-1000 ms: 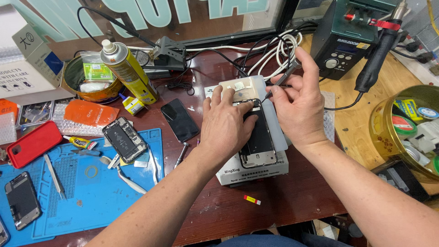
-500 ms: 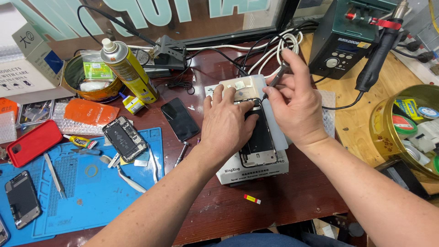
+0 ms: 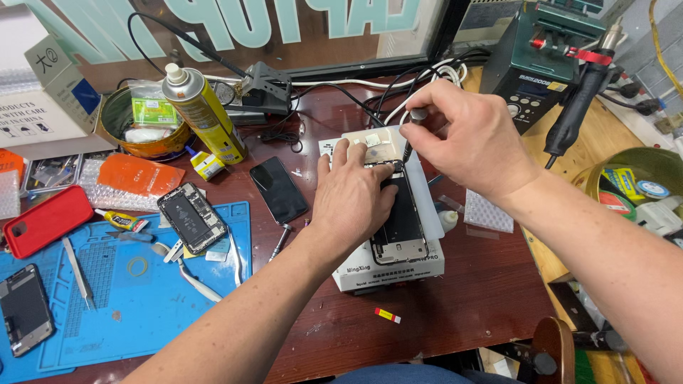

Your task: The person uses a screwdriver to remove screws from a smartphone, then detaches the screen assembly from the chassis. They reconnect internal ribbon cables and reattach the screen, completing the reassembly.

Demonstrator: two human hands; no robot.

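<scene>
An opened phone (image 3: pixel 403 220) lies face up on a white heating pad machine (image 3: pixel 390 269) in the middle of the dark wooden bench. My left hand (image 3: pixel 353 195) presses flat on the phone's left side and holds it down. My right hand (image 3: pixel 466 139) hovers above the phone's top end, its fingers pinched around a small dark-handled screwdriver (image 3: pixel 414 128) whose tip points down at the phone.
A yellow spray can (image 3: pixel 201 112) and a black phone (image 3: pixel 278 189) sit to the left. A blue work mat (image 3: pixel 121 291) carries another opened phone (image 3: pixel 192 217), tweezers and parts. A soldering station (image 3: pixel 544 57) stands at the back right, and a round tin (image 3: pixel 633 192) of oddments sits on the right.
My right hand has lifted off the phone's right edge and now grips a screwdriver above the phone's top end. The left hand has stayed pressed on the phone.
</scene>
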